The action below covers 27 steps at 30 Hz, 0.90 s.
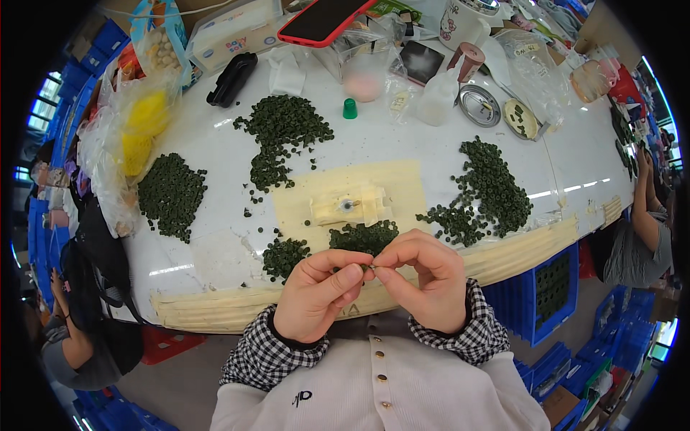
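Near the table's front edge my left hand (323, 291) and my right hand (422, 279) meet fingertip to fingertip. Each is closed in a pinch on a small dark green part (365, 268), mostly covered by the fingers. Just beyond them lies a small heap of dark green parts (365, 235). Behind that, a block wrapped in cream tape (332, 207) is fixed on a taped patch, with a small metal piece (349, 205) at its middle. Another little green heap (284, 257) sits left of my hands.
Larger green piles lie at the left (172, 195), back (287, 122) and right (496, 187). A red-edged phone (323, 21), a black case (231, 80), a green cap (350, 108) and round tins (479, 105) stand farther back. Blue crates (535, 294) stand below right; other people sit at both sides.
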Available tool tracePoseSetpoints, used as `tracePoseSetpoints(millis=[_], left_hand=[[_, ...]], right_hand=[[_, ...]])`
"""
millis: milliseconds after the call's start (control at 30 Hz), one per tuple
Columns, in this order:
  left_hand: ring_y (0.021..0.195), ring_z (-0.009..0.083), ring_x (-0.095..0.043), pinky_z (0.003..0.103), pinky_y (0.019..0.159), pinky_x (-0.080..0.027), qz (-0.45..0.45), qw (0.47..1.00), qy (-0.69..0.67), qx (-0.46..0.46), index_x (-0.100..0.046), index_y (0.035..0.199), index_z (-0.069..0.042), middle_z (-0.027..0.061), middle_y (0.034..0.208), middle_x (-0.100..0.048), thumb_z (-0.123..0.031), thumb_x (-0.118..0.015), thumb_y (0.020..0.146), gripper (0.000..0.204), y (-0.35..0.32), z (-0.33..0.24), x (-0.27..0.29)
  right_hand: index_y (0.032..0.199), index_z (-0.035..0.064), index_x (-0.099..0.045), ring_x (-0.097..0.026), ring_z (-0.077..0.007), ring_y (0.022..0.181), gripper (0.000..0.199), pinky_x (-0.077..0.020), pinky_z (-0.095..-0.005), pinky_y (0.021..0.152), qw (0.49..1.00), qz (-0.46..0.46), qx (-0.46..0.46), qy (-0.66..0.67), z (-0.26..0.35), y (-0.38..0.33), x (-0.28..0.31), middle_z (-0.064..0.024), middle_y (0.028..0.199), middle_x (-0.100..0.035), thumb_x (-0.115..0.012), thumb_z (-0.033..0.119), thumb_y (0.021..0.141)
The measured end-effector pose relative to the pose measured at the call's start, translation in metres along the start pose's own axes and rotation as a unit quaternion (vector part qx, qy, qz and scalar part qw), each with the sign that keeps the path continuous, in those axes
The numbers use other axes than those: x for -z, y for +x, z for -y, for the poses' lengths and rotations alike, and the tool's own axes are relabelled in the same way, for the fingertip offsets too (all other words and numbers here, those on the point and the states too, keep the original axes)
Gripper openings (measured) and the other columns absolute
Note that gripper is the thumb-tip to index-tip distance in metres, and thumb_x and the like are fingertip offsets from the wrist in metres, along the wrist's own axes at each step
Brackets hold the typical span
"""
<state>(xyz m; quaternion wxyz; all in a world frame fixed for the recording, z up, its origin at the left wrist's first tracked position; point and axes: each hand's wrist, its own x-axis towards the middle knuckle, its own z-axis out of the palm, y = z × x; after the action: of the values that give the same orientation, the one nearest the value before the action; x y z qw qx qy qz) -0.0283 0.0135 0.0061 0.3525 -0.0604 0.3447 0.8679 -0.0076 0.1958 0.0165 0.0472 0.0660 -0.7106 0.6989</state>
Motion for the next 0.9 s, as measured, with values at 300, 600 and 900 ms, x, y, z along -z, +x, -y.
tracePoseSetpoints(millis=[300, 600, 900], left_hand=[[0.059, 0.0046, -0.045, 0.018, 0.051, -0.035, -0.017, 0.998, 0.05, -0.028, -0.065, 0.106, 0.001, 0.0083, 0.088, -0.068, -0.01, -0.058, 0.093, 0.018, -0.002, 0.001, -0.001], [0.06, 0.0036, -0.044, 0.018, 0.052, -0.035, -0.042, 0.993, 0.096, -0.049, -0.066, 0.104, 0.001, 0.007, 0.086, -0.068, -0.009, -0.06, 0.091, 0.017, -0.003, 0.002, -0.004], [0.062, 0.0023, -0.045, 0.017, 0.053, -0.035, -0.075, 0.985, 0.127, -0.091, -0.068, 0.101, 0.0, 0.0025, 0.083, -0.066, -0.005, -0.063, 0.089, 0.014, -0.003, 0.003, -0.007]], right_hand=[[0.09, -0.0026, -0.065, -0.065, -0.0152, 0.079, 0.012, -0.052, -0.0246, 0.071, 0.998, -0.005, -0.029, 0.047, 0.002, 0.0, -0.003, -0.0095, 0.087, -0.063, -0.064, -0.005, 0.078], [0.085, -0.0006, -0.066, -0.062, -0.0163, 0.07, 0.013, -0.0496, -0.0252, 0.063, 0.988, -0.031, 0.078, -0.131, 0.012, 0.002, -0.007, -0.0086, 0.081, -0.062, -0.068, -0.006, 0.074], [0.086, 0.0005, -0.067, -0.062, -0.0199, 0.067, 0.017, -0.0497, -0.0278, 0.058, 0.966, -0.059, 0.144, -0.205, 0.011, -0.001, -0.015, -0.0093, 0.079, -0.063, -0.071, -0.006, 0.07]])
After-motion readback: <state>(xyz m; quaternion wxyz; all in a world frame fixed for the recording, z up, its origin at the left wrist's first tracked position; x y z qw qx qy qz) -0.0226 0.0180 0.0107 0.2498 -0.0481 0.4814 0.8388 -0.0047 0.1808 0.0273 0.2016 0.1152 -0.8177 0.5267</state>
